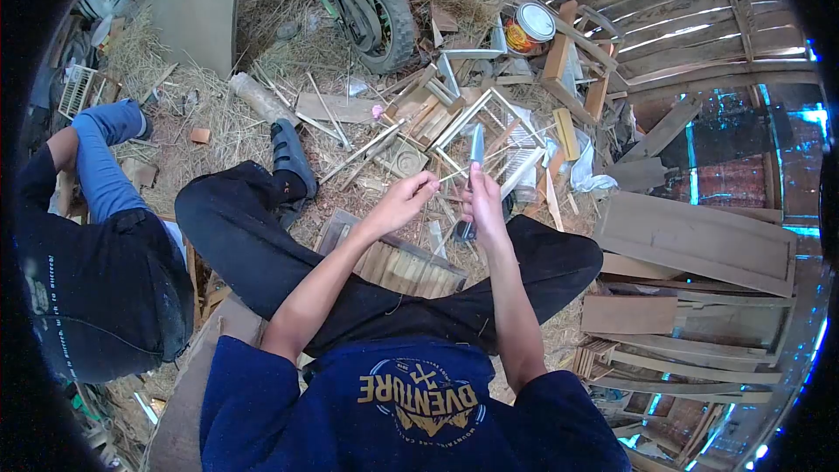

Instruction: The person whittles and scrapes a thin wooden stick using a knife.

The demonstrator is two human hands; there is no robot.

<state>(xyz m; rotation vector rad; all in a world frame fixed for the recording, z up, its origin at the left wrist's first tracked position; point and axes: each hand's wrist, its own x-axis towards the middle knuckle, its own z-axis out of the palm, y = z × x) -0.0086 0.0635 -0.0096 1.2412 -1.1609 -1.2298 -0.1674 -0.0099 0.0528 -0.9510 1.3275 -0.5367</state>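
Observation:
My right hand [485, 203] is closed round the handle of a knife [476, 145], its blade pointing up and away from me. To its left, my left hand [407, 201] has thumb and fingers pinched together on a thin wooden stick [452, 176]. The stick reaches across toward the knife; whether the blade touches it I cannot tell. Below both hands, a slatted wooden panel [400, 264] lies between my legs. A small dark object [464, 231] is near my right wrist, partly hidden.
Wood scraps and frames [428, 122] lie on the straw-covered ground ahead. Beyond them are a wheel [384, 26] and a tin can [530, 28]. Boards [699, 240] are stacked at right by a slatted wall. Another person [109, 280] sits close at left.

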